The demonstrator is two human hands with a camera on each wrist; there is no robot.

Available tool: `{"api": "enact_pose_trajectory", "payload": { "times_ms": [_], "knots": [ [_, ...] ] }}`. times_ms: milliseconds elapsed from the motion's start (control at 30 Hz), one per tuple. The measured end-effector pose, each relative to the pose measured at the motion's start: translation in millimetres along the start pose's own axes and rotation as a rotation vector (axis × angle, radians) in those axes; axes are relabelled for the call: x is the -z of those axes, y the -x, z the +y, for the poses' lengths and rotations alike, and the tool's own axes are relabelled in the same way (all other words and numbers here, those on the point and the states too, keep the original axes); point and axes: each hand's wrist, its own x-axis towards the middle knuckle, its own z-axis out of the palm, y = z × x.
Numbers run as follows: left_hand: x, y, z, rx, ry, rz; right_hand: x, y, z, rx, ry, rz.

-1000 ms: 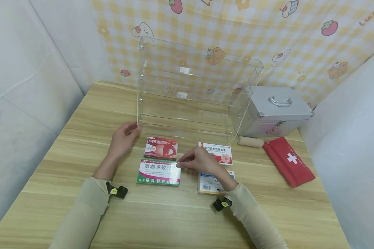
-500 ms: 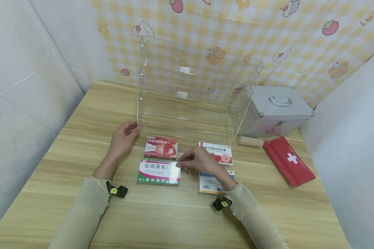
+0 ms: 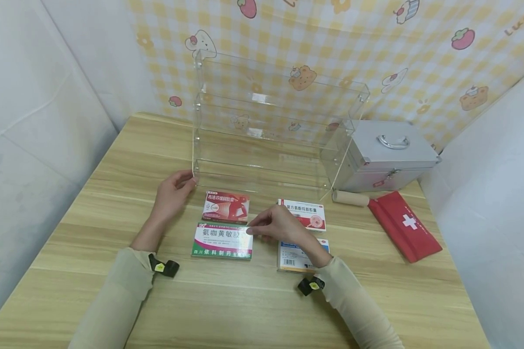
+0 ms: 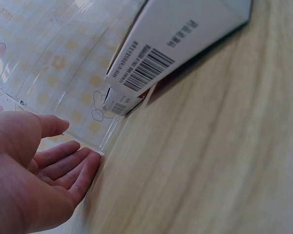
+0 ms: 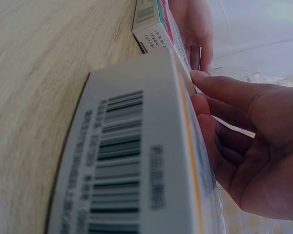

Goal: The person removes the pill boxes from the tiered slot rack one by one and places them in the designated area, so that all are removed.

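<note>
My left hand (image 3: 172,195) is at the lower left corner of a clear acrylic tiered rack (image 3: 262,167), fingertips at its side edge. In the left wrist view its fingers (image 4: 63,161) are loosely bent, the thumb apart from them. My right hand (image 3: 284,225) pinches the right end of a green, white and pink medicine box (image 3: 222,245), which lies flat on the table. Just behind that box lies a red medicine box (image 3: 225,207). Under and beside the right hand are a white-and-red medicine box (image 3: 312,213) and a white-and-blue one (image 3: 292,259), each partly covered by it.
A silver metal case (image 3: 388,160) with a top handle stands right of the rack. In front of it lie a beige roll (image 3: 350,198) and a red pouch (image 3: 403,228) with a white cross. A checked cloth (image 3: 419,58) hangs behind the wooden table (image 3: 227,310).
</note>
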Motion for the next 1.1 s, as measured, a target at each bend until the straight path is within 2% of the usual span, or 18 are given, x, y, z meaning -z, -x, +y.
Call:
{"api": "enact_pose_trajectory", "payload": {
  "times_ms": [1100],
  "knots": [
    [0.1,1.8,1.0,0.012,-0.01,-0.002,-4.3,-1.6,1.3,-0.017,0.036,0.007]
  ]
}}
